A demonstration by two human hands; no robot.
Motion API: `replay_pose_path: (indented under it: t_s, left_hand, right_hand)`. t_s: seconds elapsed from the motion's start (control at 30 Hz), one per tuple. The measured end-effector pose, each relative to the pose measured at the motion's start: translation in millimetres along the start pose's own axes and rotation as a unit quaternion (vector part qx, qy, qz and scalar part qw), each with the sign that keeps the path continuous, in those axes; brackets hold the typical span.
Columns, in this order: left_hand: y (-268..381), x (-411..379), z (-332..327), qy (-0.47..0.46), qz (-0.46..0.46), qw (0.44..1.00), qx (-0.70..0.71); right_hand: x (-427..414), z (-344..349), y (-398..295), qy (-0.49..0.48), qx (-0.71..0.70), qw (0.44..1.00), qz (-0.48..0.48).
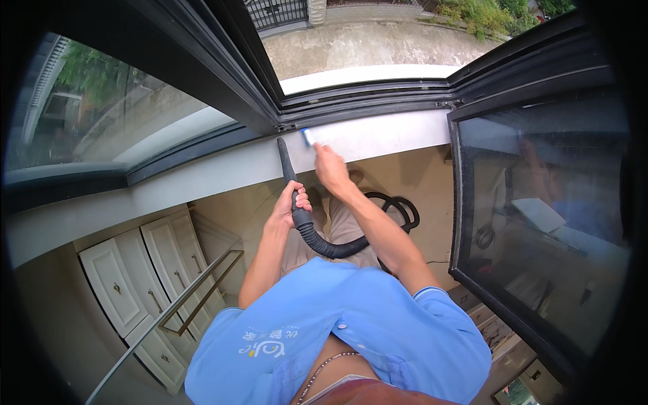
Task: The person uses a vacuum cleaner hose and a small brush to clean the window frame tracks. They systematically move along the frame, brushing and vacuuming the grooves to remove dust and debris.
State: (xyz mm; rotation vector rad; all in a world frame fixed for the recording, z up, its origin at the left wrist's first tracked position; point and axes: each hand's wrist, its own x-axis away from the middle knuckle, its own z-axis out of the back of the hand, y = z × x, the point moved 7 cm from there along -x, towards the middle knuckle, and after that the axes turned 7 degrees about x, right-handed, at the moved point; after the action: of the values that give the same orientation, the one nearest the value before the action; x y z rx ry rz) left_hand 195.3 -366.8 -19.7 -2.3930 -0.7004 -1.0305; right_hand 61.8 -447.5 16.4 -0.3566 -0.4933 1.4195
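Observation:
My left hand [292, 203] grips a black vacuum cleaner hose [324, 247] close to its narrow nozzle [285, 157]. The nozzle's tip lies at the white window sill [374, 132], beside the corner of the dark window frame [354, 104]. To the right of it, my right hand [330, 166] is closed on a small blue-and-white tool [308, 136], held at the sill just below the frame; motion blur hides its exact kind. From my left hand the hose curves down and right, passing behind my right forearm.
An open window sash [455, 202] stands at the right. Fixed glass [101, 111] fills the upper left. Coils of hose [412, 212] lie below the sill. White cabinets [114, 283] and a metal-railed glass panel [167, 311] are at the lower left.

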Motion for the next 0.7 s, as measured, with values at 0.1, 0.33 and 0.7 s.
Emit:
replay_pose_path:
  t_s: [0.1, 0.33, 0.7]
  left_hand:
    - [7, 5, 2, 0.014, -0.040, 0.999, -0.004]
    - [-30, -11, -8, -0.033, 0.066, 0.997, -0.012]
    - [-108, -74, -57, -0.023, 0.163, 0.980, -0.114]
  right_hand:
    - [-1, -35, -44, -0.052, -0.034, 0.997, 0.036]
    - [29, 18, 18, -0.043, 0.069, 0.996, 0.042]
    - [49, 64, 115, 0.089, 0.025, 0.995, -0.025]
